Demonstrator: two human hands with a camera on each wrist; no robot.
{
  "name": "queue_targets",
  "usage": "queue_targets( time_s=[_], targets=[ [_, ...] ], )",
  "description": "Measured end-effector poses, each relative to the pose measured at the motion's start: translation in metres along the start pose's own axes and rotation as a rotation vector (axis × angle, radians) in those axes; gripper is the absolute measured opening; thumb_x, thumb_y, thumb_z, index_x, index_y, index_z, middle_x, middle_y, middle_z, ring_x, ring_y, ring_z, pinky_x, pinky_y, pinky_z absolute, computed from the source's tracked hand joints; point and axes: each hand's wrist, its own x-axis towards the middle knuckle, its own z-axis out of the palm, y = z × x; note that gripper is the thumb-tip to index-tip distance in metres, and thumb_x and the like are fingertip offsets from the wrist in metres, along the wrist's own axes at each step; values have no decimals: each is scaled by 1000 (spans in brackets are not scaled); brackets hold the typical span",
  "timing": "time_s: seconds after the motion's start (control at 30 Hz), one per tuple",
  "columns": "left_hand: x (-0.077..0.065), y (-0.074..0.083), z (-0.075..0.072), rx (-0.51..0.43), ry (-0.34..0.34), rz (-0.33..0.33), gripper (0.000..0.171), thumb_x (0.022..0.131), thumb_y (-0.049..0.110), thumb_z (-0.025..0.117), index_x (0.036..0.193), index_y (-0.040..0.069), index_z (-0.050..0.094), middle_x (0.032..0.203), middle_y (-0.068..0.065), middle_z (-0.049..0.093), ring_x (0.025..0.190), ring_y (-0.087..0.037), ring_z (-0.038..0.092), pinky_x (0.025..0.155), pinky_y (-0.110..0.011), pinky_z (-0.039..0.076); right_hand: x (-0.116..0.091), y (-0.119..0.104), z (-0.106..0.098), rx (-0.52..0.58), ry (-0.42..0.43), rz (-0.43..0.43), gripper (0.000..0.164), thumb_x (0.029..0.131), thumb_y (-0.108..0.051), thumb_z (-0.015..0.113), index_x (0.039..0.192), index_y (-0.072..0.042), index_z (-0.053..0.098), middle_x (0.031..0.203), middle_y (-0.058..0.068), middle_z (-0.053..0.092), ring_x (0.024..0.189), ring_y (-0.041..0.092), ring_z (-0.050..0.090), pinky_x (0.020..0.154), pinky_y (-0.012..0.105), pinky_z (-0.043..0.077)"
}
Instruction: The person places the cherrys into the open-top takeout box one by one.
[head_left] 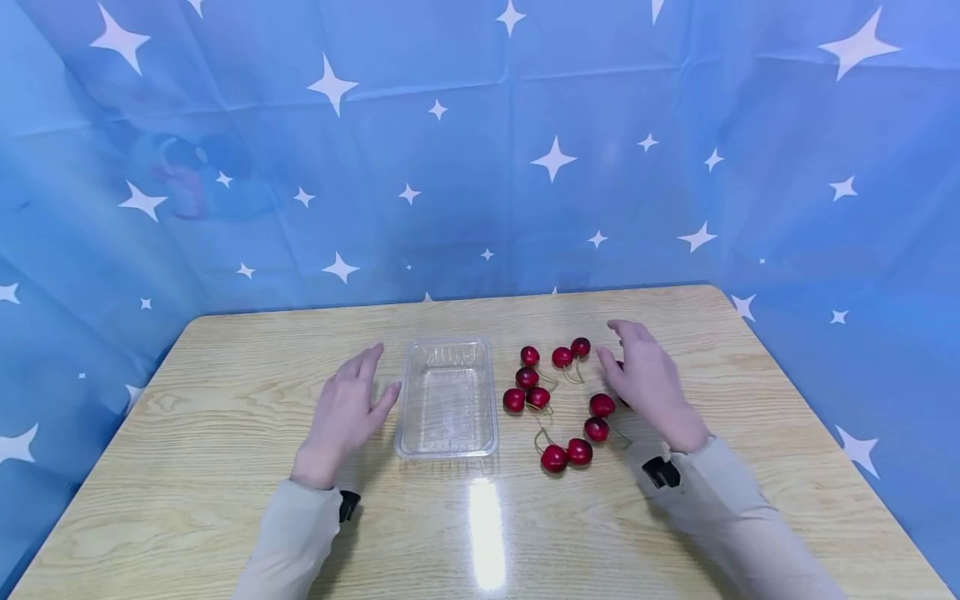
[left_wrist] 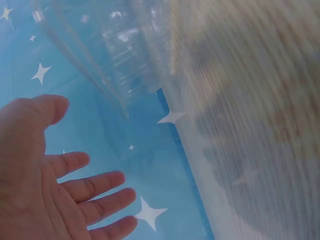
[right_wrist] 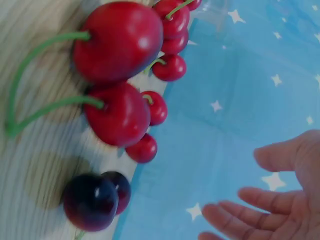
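Left sleeve (head_left: 288,533), hand (head_left: 345,417) just beside tray rim (head_left: 401,429)

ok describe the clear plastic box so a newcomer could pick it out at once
On the wooden table, look between the person's left hand and the red cherries. The plastic box is there, rectangular and rimmed; unlike the round cherries beside it, it is see-through.

In the head view, the dark cherries (right_wrist: 91,202) are mostly covered by the right hand (head_left: 651,382); in the left wrist view, the clear container (left_wrist: 120,55) is cut by the top edge
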Motion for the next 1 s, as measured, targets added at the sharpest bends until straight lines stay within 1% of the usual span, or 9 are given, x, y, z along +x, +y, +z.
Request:
queue_targets(
  time_s=[0.13,0.23,0.3,0.4,0.53,0.7,0.87,0.93,1.0],
  targets=[
    [-1,2,2,-63,-27,-19,49,93,28,57,127,-6,49,118,-26,57,103,-40,57,79,-52,51,0,8,-5,-14,-47,46,21,89,-8,61,102,8,60,87,23,60,73,32,59,57,45,50],
    [-1,4,3,-114,-70,-65,40,93,26,57,119,-5,55,106,-20,62,87,-32,61,67,-44,53,0,17,-8,-8,-78,69,14,87,-5,61,94,7,61,77,17,59,61,25,55,52,39,46],
    [-1,5,4,-148,-87,-91,34,92,24,58,112,-4,58,96,-16,63,77,-26,61,60,-39,52,-1,23,-10,2,-89,81,10,86,-3,60,90,7,61,73,15,58,57,22,52,49,36,44],
    [0,4,6,-219,-91,-110,25,91,19,60,102,-4,60,81,-9,62,67,-19,59,58,-33,49,-2,32,-12,16,-109,106,9,86,-2,59,88,6,60,69,13,58,54,19,51,47,32,41],
    [1,3,11,-329,-53,-123,13,90,11,60,90,-2,60,66,-3,56,57,-12,51,54,-27,45,-3,43,-13,22,-144,135,9,87,-3,58,87,6,60,70,13,59,54,18,50,48,30,41],
    [0,3,15,-423,-24,-176,11,89,7,60,83,-1,58,63,-3,54,54,-11,47,48,-22,41,-4,57,-11,28,-195,170,8,86,-2,60,84,5,59,69,13,58,56,19,49,49,30,39],
    [0,4,17,-583,-118,-290,13,91,9,58,86,-3,56,62,-6,54,50,-17,55,45,-25,49,-3,69,-7,10,-256,216,9,85,-3,62,82,5,59,67,11,57,57,21,51,50,30,41],
    [0,5,18,-656,-160,-346,14,92,10,58,88,-3,56,62,-8,54,51,-20,58,48,-29,53,-3,72,-5,4,-281,229,10,85,-4,61,82,5,59,68,12,57,57,21,51,50,30,41],
    [1,5,19,-706,-186,-379,14,93,10,57,89,-3,55,63,-9,55,52,-20,59,51,-33,56,-2,75,-4,-2,-300,238,10,86,-4,60,82,5,59,70,13,58,59,21,52,51,31,42]
  ],
)
